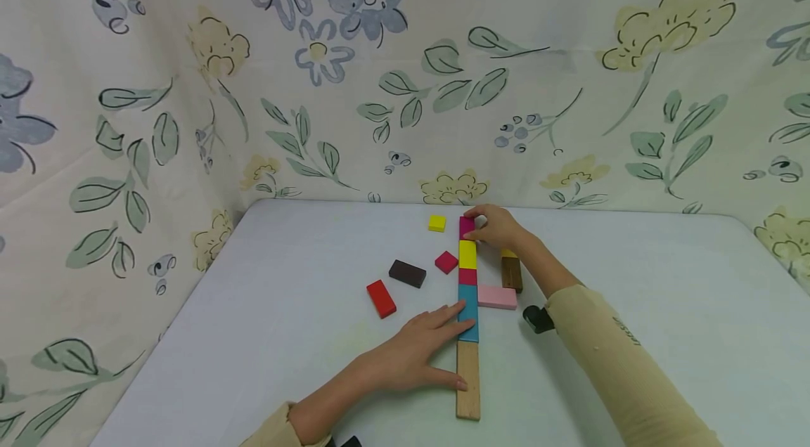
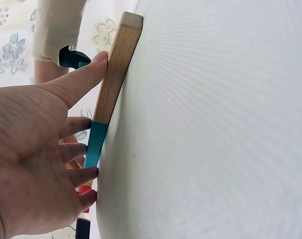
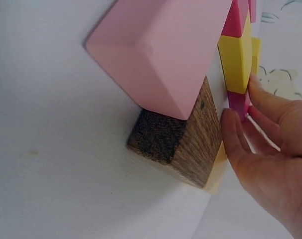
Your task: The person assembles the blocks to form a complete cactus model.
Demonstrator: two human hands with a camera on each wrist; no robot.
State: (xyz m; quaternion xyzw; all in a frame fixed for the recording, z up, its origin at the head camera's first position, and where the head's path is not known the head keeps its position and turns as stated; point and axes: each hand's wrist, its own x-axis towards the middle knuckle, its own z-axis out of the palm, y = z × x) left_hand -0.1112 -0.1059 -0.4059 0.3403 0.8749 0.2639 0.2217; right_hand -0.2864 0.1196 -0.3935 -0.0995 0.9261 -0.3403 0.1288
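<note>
A straight row of blocks runs away from me: a plain wooden block (image 1: 468, 401) nearest, then a blue block (image 1: 468, 333), a small red block (image 1: 467, 277), a yellow block (image 1: 467, 254) and a magenta block (image 1: 466, 225) at the far end. My left hand (image 1: 414, 355) lies along the row's left side with fingers extended. Its thumb touches the wooden block and its fingertips the blue one. With thumb and fingers, my right hand (image 1: 500, 228) pinches the magenta block, also visible in the right wrist view, against the yellow block (image 3: 236, 62).
Right of the row, a pink block (image 1: 497, 296) meets the blue one, beside a brown block (image 1: 511, 275) with yellow beyond it. Leftward lie a red block (image 1: 382, 299), a dark brown block (image 1: 408, 273), a small red square (image 1: 446, 262) and a yellow square (image 1: 437, 223). A floral curtain (image 1: 392, 81) hangs behind.
</note>
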